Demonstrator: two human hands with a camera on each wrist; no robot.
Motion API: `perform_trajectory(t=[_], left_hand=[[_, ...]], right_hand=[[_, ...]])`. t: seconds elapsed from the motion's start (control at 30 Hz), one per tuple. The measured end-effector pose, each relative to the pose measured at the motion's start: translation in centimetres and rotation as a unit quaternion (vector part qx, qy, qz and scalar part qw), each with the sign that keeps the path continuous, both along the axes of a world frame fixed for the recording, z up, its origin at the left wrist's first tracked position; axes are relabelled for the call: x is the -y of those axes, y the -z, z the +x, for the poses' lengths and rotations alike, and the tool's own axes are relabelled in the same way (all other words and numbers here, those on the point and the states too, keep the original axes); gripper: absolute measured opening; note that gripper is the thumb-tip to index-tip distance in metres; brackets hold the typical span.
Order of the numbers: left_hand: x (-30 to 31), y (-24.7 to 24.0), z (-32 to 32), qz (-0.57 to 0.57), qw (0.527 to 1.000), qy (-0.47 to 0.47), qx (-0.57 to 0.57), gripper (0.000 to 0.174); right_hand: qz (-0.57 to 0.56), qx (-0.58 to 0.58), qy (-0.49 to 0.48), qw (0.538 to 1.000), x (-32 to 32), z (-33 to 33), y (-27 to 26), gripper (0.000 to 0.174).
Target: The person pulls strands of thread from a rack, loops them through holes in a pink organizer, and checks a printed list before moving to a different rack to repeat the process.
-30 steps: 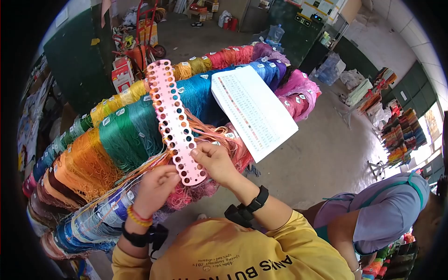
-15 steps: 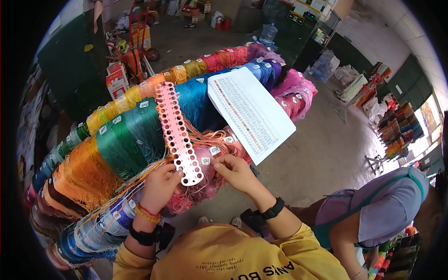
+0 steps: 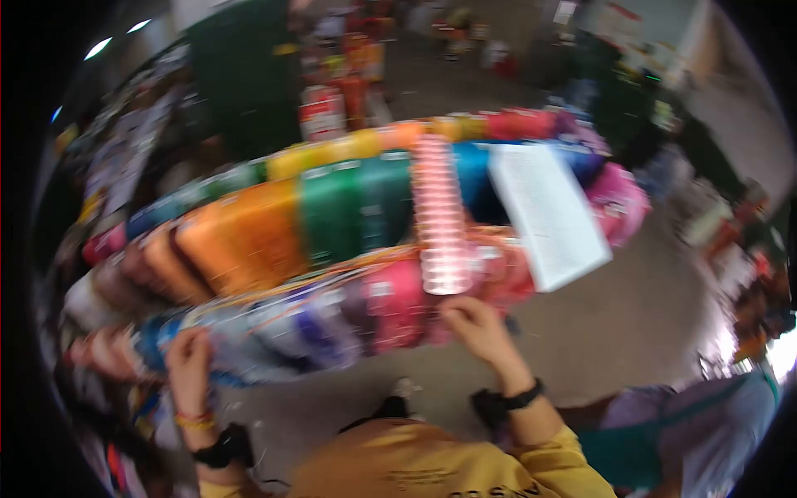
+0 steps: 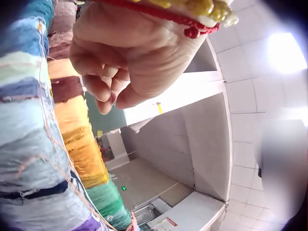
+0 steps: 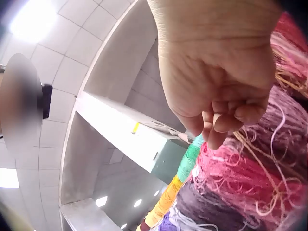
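Observation:
A pink floss card (image 3: 442, 224) with rows of holes lies across hung thread skeins. Orange and pale strands (image 3: 307, 278) trail leftward from it over the skeins. My left hand (image 3: 189, 361) is at the left end, above blue skeins. In the left wrist view, the left hand (image 4: 134, 53) has curled fingers gathered near the thumb; I cannot tell whether they pinch a thin strand. My right hand (image 3: 480, 328) is just below the card's near end. In the right wrist view, the right hand (image 5: 219, 82) has loosely bent fingers beside pink and mauve threads (image 5: 231, 168), holding nothing visible.
A printed chart sheet (image 3: 552, 220) lies on the skeins right of the card. Rows of skeins in orange (image 3: 241, 236), green (image 3: 332, 203) and yellow (image 3: 324, 153) run across the rack. Another person in a light top (image 3: 689, 432) is at the lower right.
My left hand has left the card's lower end and moved far left. The right hand is now below the card. The head view has shifted left and blurred; card and sheet still lie on the skeins.

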State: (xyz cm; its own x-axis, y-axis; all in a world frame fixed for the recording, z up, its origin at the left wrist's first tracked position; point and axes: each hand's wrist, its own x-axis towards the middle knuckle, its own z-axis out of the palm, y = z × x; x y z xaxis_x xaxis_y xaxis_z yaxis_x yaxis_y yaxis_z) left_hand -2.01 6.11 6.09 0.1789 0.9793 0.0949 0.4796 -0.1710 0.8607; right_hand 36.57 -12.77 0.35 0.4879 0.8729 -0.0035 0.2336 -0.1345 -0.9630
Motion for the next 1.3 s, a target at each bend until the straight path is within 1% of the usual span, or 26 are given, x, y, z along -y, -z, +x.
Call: perform_trajectory(t=[0.07,0.1,0.13,0.17,0.2,0.23,0.33,0.37,0.4,0.43,0.47,0.53,0.6,0.63,0.67,0.73,0.77,0.87,1.0,1.03,1.13,1.23,1.3], left_hand=[[0.1,-0.5,-2.4,-0.03,0.998,-0.031,0.035,0.016],[0.4,-1.6,-3.1,-0.052,0.996,-0.049,0.05,0.016],[0.0,-1.5,-4.4,-0.046,0.995,-0.072,0.058,0.015],[-0.6,-0.7,-6.2,-0.016,0.992,-0.077,0.097,0.015],[-1.2,-0.7,-8.0,-0.028,0.989,-0.089,0.112,0.014],[-2.1,-0.3,-10.3,-0.022,0.983,-0.081,0.161,0.015],[-4.3,-1.5,-16.7,-0.006,0.969,-0.151,0.195,0.012],[-5.6,-1.4,-19.6,0.014,0.963,-0.162,0.213,0.011],[-7.5,-1.3,-22.8,0.032,0.957,-0.171,0.232,0.011],[-9.6,-1.1,-25.9,0.079,0.959,-0.171,0.211,0.011],[-11.7,-1.4,-29.0,0.106,0.961,-0.186,0.176,0.012],[-16.9,-1.7,-35.1,0.104,0.959,-0.215,0.153,0.013],[-22.0,-1.5,-40.5,0.079,0.946,-0.244,0.197,0.014],[-25.9,0.3,-43.9,0.087,0.939,-0.235,0.235,0.013],[-27.7,0.6,-45.5,0.078,0.944,-0.25,0.2,0.013],[-31.3,0.7,-47.4,0.061,0.951,-0.272,0.131,0.014],[-33.4,1.7,-48.4,0.083,0.953,-0.278,0.087,0.016],[-38.8,3.9,-49.9,0.133,0.96,-0.245,0.007,0.017],[-40.8,4.5,-48.8,0.135,0.97,-0.199,-0.045,0.017],[-40.0,3.5,-47.9,0.138,0.966,-0.206,-0.073,0.016],[-40.4,3.6,-47.7,0.256,0.919,-0.205,-0.22,0.015],[-40.5,2.9,-48.1,0.202,0.943,-0.192,-0.179,0.014],[-41.2,3.1,-48.8,0.162,0.961,-0.192,-0.117,0.015]], right_hand=[[-0.014,-0.059,0.008,0.998,-0.1,-2.0,0.3,0.012],[-0.028,-0.052,0.022,0.998,-0.1,-3.2,0.4,0.011],[-0.025,-0.069,0.012,0.997,0.2,-3.8,1.6,0.01],[-0.017,-0.079,0.0,0.997,0.2,-5.1,1.3,0.01],[-0.035,-0.06,0.012,0.998,0.1,-6.2,1.2,0.011],[-0.022,-0.047,0.014,0.999,0.1,-7.3,1.1,0.012],[-0.001,-0.017,0.033,0.999,-0.7,-9.7,-0.9,0.012],[0.017,-0.008,0.039,0.999,-1.1,-10.9,-2.0,0.012],[0.034,0.002,0.047,0.998,-1.8,-12.1,-2.5,0.012],[0.07,0.014,0.062,0.996,-2.7,-13.4,-2.6,0.012],[0.081,0.005,0.064,0.995,-3.4,-15.0,-3.3,0.012],[0.119,0.015,0.076,0.99,-5.7,-18.8,-3.7,0.011],[0.12,0.004,0.074,0.99,-8.7,-23.4,-3.8,0.012],[0.118,-0.003,0.074,0.99,-10.1,-25.7,-3.8,0.012],[0.125,-0.021,0.067,0.99,-11.6,-27.9,-3.3,0.013],[0.093,-0.017,0.027,0.995,-13.9,-32.6,-4.0,0.015],[0.064,-0.029,0.007,0.998,-14.5,-34.6,-4.7,0.015],[0.063,0.02,-0.015,0.998,-15.8,-38.0,-4.0,0.016],[0.02,0.006,0.002,1.0,-15.9,-39.5,-3.9,0.018],[0.018,0.009,0.006,1.0,-16.0,-39.7,-3.9,0.018],[0.01,0.01,0.014,1.0,-16.2,-40.7,-3.5,0.018],[0.005,0.009,0.014,1.0,-16.9,-41.6,-3.5,0.018],[-0.002,0.01,0.02,1.0,-17.4,-42.5,-3.9,0.018]])
